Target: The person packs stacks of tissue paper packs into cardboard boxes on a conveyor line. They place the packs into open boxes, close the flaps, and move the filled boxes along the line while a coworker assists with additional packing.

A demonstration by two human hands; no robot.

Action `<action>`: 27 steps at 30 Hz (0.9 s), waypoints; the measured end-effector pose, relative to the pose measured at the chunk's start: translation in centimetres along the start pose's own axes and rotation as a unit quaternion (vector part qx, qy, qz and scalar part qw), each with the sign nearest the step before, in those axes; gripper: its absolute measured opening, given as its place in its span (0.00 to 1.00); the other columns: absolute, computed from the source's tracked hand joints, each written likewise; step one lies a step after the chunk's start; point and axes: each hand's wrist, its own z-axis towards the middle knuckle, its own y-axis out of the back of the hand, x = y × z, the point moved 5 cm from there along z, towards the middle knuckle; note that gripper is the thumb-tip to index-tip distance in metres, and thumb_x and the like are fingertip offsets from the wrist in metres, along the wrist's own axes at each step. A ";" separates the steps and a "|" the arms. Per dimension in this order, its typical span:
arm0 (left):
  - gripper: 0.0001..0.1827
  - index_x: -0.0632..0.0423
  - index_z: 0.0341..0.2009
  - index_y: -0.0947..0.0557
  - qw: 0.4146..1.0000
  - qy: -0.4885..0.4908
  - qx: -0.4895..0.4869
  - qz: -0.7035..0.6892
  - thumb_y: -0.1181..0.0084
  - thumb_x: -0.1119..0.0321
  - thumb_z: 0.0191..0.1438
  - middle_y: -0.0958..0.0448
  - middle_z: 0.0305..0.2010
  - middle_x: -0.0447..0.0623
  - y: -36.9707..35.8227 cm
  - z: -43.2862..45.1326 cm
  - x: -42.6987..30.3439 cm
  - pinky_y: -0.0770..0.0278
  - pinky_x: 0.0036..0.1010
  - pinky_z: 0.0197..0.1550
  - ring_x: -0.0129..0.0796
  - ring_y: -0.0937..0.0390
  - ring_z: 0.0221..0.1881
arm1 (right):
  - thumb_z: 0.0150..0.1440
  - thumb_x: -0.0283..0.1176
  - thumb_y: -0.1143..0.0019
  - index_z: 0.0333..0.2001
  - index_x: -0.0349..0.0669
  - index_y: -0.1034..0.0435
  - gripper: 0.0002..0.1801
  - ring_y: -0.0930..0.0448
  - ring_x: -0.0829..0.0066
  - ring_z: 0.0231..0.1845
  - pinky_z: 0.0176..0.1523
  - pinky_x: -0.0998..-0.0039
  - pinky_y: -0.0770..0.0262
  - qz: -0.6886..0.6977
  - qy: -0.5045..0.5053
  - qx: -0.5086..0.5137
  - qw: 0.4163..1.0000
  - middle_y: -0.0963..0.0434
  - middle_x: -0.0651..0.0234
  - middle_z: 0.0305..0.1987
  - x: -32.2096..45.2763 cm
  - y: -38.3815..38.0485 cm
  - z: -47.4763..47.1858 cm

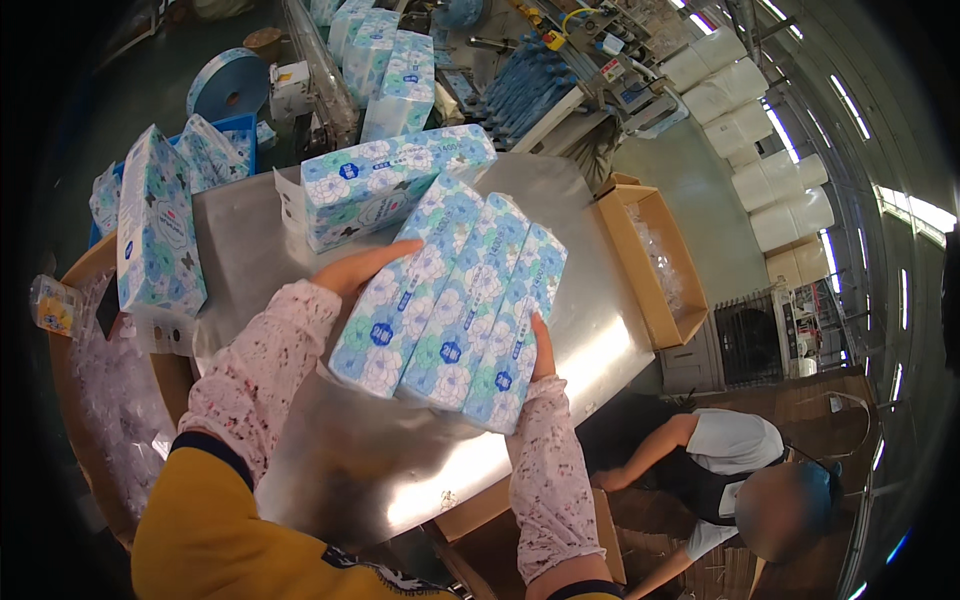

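Three long tissue packs, wrapped in blue floral film, sit side by side between my hands above a metal table. My left hand presses on the outer side of the left pack, its thumb along the top edge. On the opposite side, my right hand grips the right pack, thumb up. Their undersides are hidden, so I cannot tell whether they touch the table. Just beyond my left hand, another floral pack lies on the table, a clear film flap at its left end.
At left, a floral pack stands by a large carton of clear film. An open cardboard box adjoins the right table edge. Wrapped packs and machinery are behind. A co-worker is beside an open carton.
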 end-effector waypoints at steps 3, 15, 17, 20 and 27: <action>0.41 0.58 0.61 0.43 0.999 -0.046 0.021 0.019 0.43 0.52 0.48 0.37 0.59 0.54 1.2 -2.2 2.2 0.40 0.30 0.57 0.38 0.37 0.57 | 0.52 0.45 0.49 0.58 0.40 0.45 0.34 0.28 0.62 0.50 0.52 0.63 0.31 -0.011 0.003 -0.008 1.000 0.31 0.59 0.53 -1.9 1.0 -2.9; 0.53 0.57 0.61 0.44 0.938 -0.198 0.081 0.272 0.27 0.68 0.31 0.37 0.58 0.49 -4.2 -17.4 2.8 0.42 0.30 0.58 0.32 0.41 0.57 | 0.39 0.23 0.32 0.58 0.36 0.45 0.42 0.36 0.69 0.56 0.58 0.67 0.39 -0.339 0.152 0.110 0.922 0.35 0.64 0.55 -0.8 1.3 -17.8; 0.52 0.57 0.59 0.42 0.908 -0.224 0.089 0.342 0.26 0.70 0.29 0.34 0.56 0.48 -3.5 -17.5 3.6 0.38 0.29 0.56 0.31 0.38 0.55 | 0.41 0.22 0.34 0.57 0.37 0.45 0.39 0.32 0.68 0.52 0.55 0.68 0.35 -0.369 0.202 0.101 0.902 0.33 0.64 0.51 -1.5 0.8 -18.5; 0.43 0.57 0.55 0.35 0.906 -0.211 0.058 0.363 0.28 0.69 0.32 0.30 0.52 0.48 -4.0 -18.3 3.7 0.35 0.28 0.52 0.30 0.35 0.52 | 0.40 0.23 0.32 0.54 0.37 0.41 0.37 0.31 0.71 0.50 0.51 0.71 0.32 -0.338 0.166 0.122 0.919 0.31 0.65 0.49 -2.0 0.3 -18.6; 0.37 0.59 0.53 0.32 0.857 -0.309 -0.016 0.413 0.30 0.64 0.37 0.28 0.49 0.50 -7.3 -21.0 4.9 0.33 0.26 0.50 0.31 0.32 0.50 | 0.41 0.24 0.33 0.52 0.37 0.37 0.32 0.29 0.72 0.48 0.49 0.71 0.30 -0.394 0.278 0.113 0.869 0.29 0.64 0.49 -2.3 0.0 -22.9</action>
